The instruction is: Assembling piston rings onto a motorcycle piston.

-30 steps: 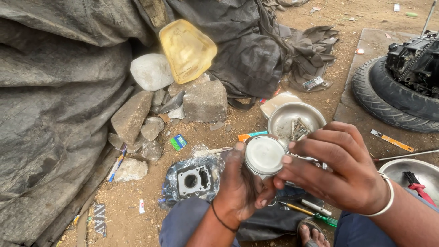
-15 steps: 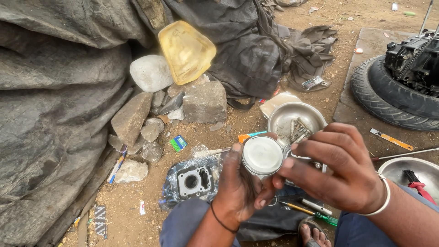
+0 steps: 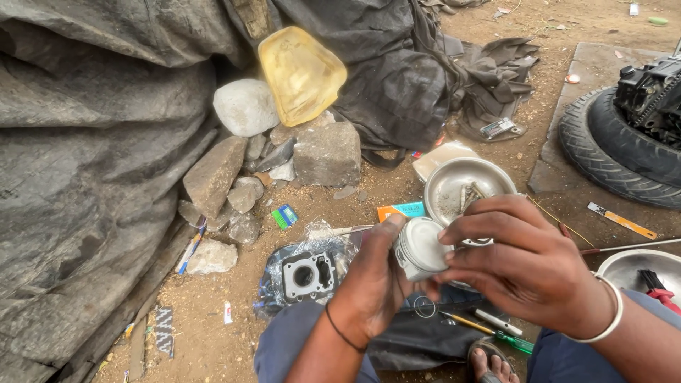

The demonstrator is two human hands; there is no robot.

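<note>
While both hands meet at centre frame, the left hand [image 3: 372,284] cups a pale metal piston [image 3: 420,247], its grip pressed around it; the right hand [image 3: 528,266] pinches its rim. A steel bowl [image 3: 454,186] sits at twelve o'clock.

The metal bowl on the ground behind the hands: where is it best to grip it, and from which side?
Probably by the far rim of the metal bowl, coming from above. It sits upright and open, and the right hand and the piston cover its near edge, so only the far rim is free.

Silver piston [image 3: 420,248], tilted, mid-air
</note>
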